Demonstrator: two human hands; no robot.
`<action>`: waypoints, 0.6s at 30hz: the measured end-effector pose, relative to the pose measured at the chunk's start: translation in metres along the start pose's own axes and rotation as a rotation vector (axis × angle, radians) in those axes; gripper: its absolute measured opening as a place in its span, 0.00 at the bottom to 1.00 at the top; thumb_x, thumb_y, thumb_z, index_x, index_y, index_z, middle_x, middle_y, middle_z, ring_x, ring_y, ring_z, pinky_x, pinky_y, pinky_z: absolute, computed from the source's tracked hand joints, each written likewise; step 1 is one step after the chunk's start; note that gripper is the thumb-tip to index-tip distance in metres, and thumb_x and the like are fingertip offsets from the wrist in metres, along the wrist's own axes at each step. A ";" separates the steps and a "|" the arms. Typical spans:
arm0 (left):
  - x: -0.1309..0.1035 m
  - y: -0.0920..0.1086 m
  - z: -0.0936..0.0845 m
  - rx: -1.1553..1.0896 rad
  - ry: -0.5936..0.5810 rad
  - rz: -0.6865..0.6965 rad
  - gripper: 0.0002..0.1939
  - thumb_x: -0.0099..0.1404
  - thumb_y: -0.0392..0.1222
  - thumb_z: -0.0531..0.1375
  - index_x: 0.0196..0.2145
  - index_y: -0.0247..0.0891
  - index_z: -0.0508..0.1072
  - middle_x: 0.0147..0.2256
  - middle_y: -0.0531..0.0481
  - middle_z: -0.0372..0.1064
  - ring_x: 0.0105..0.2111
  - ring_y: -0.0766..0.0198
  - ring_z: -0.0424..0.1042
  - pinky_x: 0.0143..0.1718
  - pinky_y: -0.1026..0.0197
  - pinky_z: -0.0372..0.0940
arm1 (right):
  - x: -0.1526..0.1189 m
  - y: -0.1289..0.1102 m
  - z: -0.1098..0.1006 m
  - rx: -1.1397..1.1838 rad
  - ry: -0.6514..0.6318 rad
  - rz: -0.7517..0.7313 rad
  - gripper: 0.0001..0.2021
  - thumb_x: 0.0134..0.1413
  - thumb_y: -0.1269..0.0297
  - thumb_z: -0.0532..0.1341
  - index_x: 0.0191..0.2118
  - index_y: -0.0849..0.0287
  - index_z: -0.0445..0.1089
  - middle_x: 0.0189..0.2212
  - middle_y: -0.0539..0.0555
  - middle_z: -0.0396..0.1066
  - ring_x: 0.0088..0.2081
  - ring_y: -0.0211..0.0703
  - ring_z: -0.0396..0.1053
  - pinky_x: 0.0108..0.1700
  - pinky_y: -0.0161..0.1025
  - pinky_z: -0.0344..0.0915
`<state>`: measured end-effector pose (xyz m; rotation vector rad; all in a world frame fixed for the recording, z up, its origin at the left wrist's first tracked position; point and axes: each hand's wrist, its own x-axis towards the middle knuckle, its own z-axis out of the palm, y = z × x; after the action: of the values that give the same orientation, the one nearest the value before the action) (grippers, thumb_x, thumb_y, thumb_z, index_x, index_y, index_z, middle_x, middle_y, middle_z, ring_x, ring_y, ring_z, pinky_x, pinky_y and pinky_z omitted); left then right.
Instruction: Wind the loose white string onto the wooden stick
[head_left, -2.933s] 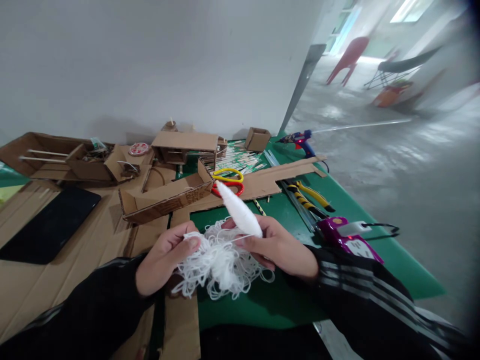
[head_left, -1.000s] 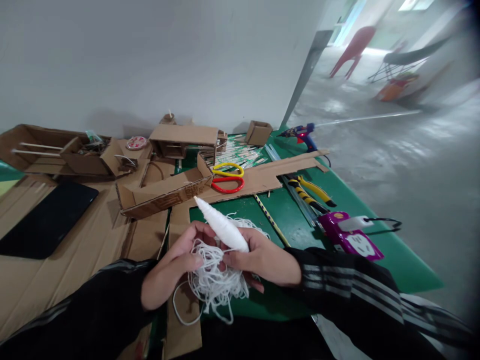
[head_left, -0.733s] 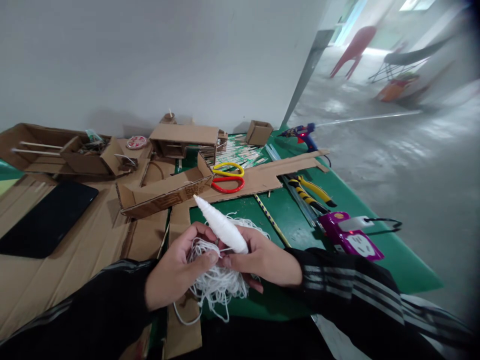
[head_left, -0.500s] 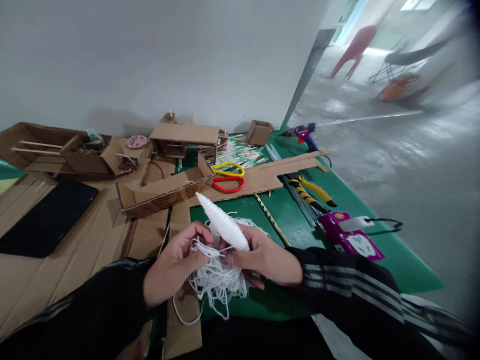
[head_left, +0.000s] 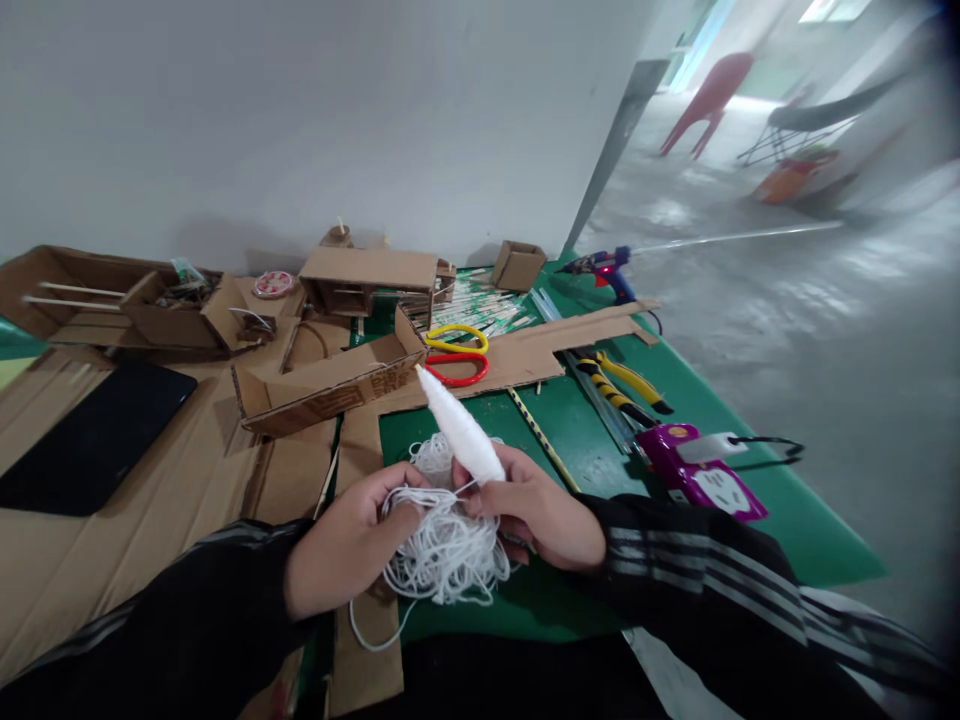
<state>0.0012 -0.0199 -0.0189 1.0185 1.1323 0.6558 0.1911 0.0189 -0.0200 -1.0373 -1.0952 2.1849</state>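
Note:
My right hand (head_left: 529, 505) is closed around the lower end of a white thread-wound spool (head_left: 461, 425), a tapered shape whose pale tip points up and to the left. In my left hand (head_left: 367, 530) is a tangled bundle of white string (head_left: 450, 555), pinched between thumb and fingers. A strand runs from this bundle to the spool's lower end. More white string lies behind my hands on the green tabletop, and a loose loop hangs down over a cardboard strip. Parts of my right fingers are hidden behind the spool and string.
Scissors with yellow and red handles (head_left: 457, 368) lie on cardboard ahead. To the right are pliers (head_left: 622, 385), a purple power strip (head_left: 701, 475) and a blue glue gun (head_left: 611, 270). A black tablet (head_left: 97, 435) and cardboard boxes (head_left: 367, 275) are on the left and at the back.
The spool has shifted slightly right and tilted more upright in my right hand. The string bundle has moved a little right, uncovering more string behind it.

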 end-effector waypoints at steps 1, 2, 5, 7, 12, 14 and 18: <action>0.000 -0.001 0.000 -0.033 0.018 0.006 0.03 0.62 0.39 0.57 0.31 0.37 0.66 0.22 0.58 0.60 0.22 0.70 0.58 0.23 0.68 0.54 | 0.000 0.000 0.000 0.008 0.002 -0.001 0.08 0.41 0.72 0.61 0.31 0.59 0.63 0.14 0.39 0.59 0.10 0.25 0.47 0.08 0.24 0.50; 0.000 -0.001 -0.001 -0.097 0.032 0.018 0.03 0.61 0.38 0.57 0.29 0.38 0.65 0.21 0.58 0.58 0.21 0.70 0.56 0.22 0.68 0.52 | 0.000 0.000 0.000 0.017 0.003 -0.006 0.08 0.41 0.72 0.60 0.31 0.59 0.63 0.14 0.39 0.59 0.10 0.25 0.47 0.08 0.24 0.49; -0.001 0.001 -0.005 -0.359 0.026 0.099 0.01 0.55 0.35 0.56 0.26 0.37 0.65 0.26 0.55 0.60 0.23 0.69 0.58 0.24 0.66 0.55 | 0.000 0.001 0.000 0.020 0.011 -0.019 0.08 0.40 0.73 0.59 0.31 0.59 0.62 0.15 0.40 0.59 0.10 0.25 0.48 0.08 0.24 0.47; -0.002 0.005 -0.008 -0.507 0.005 0.171 0.01 0.51 0.35 0.56 0.23 0.36 0.65 0.30 0.51 0.63 0.29 0.65 0.61 0.29 0.64 0.60 | 0.001 0.002 -0.001 -0.002 0.017 -0.004 0.10 0.40 0.73 0.59 0.33 0.59 0.63 0.16 0.40 0.60 0.10 0.25 0.49 0.08 0.24 0.47; -0.004 0.011 -0.010 -0.681 -0.045 0.217 0.03 0.52 0.34 0.57 0.22 0.35 0.66 0.25 0.50 0.63 0.30 0.62 0.64 0.32 0.62 0.62 | 0.003 0.002 -0.002 -0.081 -0.045 0.033 0.17 0.41 0.73 0.60 0.42 0.59 0.64 0.20 0.41 0.64 0.12 0.25 0.51 0.09 0.24 0.50; -0.005 0.008 -0.009 -0.670 -0.053 0.197 0.05 0.55 0.35 0.59 0.23 0.35 0.67 0.22 0.51 0.63 0.27 0.65 0.65 0.30 0.63 0.62 | 0.002 0.002 -0.002 -0.112 -0.083 0.028 0.16 0.42 0.72 0.61 0.42 0.60 0.64 0.20 0.41 0.63 0.11 0.25 0.50 0.09 0.24 0.50; -0.003 -0.002 -0.005 -0.538 -0.034 0.165 0.05 0.61 0.40 0.60 0.30 0.36 0.70 0.14 0.60 0.53 0.16 0.71 0.59 0.21 0.68 0.58 | 0.001 0.003 -0.002 -0.165 -0.115 -0.006 0.11 0.46 0.69 0.62 0.38 0.59 0.63 0.18 0.40 0.60 0.11 0.24 0.50 0.09 0.23 0.49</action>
<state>-0.0050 -0.0219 -0.0202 0.6581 0.7806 1.0064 0.1924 0.0190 -0.0234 -0.9850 -1.3484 2.2024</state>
